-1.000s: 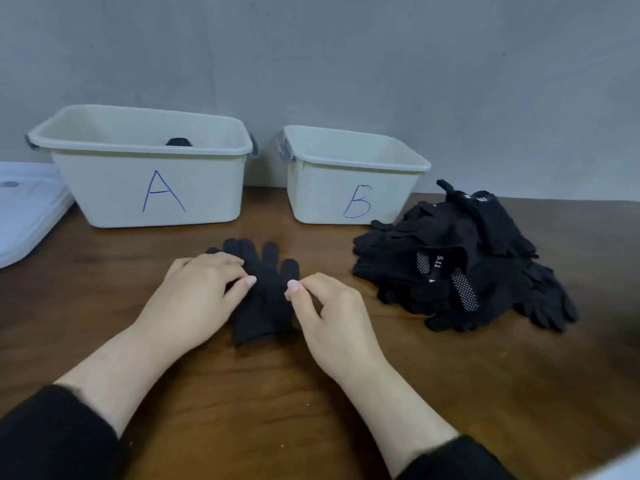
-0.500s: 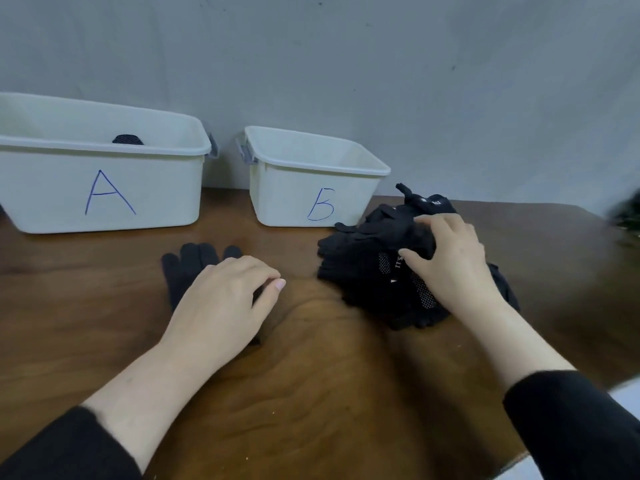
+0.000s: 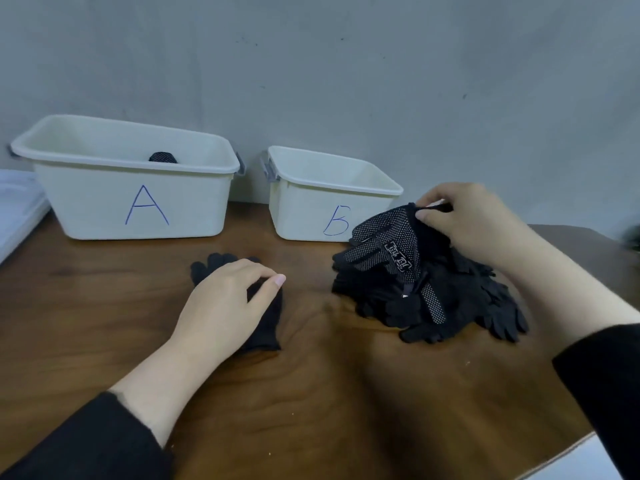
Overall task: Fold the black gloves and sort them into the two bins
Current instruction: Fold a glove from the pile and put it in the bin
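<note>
Pinching dotted glove (image 3: 388, 233) in right fingers (image 3: 427, 213), left hand (image 3: 225, 303) relaxed on plain glove (image 3: 266, 323)

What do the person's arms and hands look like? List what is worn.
Both hands are bare: the left hand and right hand wear no gloves, rings or watch. Each forearm ends in a plain black long sleeve, left and right, pushed back from the wrist.
</note>
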Demonstrator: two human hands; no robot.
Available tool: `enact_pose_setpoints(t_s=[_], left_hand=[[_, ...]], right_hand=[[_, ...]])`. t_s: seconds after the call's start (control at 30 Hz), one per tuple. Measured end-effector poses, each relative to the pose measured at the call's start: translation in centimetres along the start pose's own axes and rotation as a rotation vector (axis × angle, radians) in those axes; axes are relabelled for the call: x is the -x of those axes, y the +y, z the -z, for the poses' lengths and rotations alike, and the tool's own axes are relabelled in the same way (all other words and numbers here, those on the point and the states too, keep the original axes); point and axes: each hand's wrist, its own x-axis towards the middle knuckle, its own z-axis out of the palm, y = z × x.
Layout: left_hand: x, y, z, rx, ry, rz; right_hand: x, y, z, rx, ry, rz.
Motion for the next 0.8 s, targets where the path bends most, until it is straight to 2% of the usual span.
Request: enact_pose_setpoints(t_s=[0.1,0.23,0.33,0.43,0.57,0.67,0.8], left_hand=[[0.2,-0.2,0.5,0.095,0.047,0.070],[0.4,-1.6,2.7,0.155,0.123,0.134],[1.1,-3.1,4.5,0.165,0.052,0.177],[1.9,-4.5,5.8,0.112,-0.044,0.184],[2.6,-6.0,7.2,0.069,-0.049,0.196],[2.9,-6.5,7.9,0.056,-0.055,0.205],[3.0,-6.4,7.7,0.014,-0.119,0.180]], right_hand=[[-0.3,-2.9,0.8,-0.087,-0.070,0.032],[-0.4,-6.2,0.9,-0.083,-0.166,0.072],[0.2,-8.1,0.5,-0.145,-0.276,0.066],[1.1,-9.1,0.3,-0.343,-0.400,0.045],[1.5,-10.6,0.6,-0.532,-0.487,0.024],[1.6,-11.7,0.9,-0.422,-0.477,0.117],[1.7,-13.5,0.3,-0.145,-0.284,0.223]])
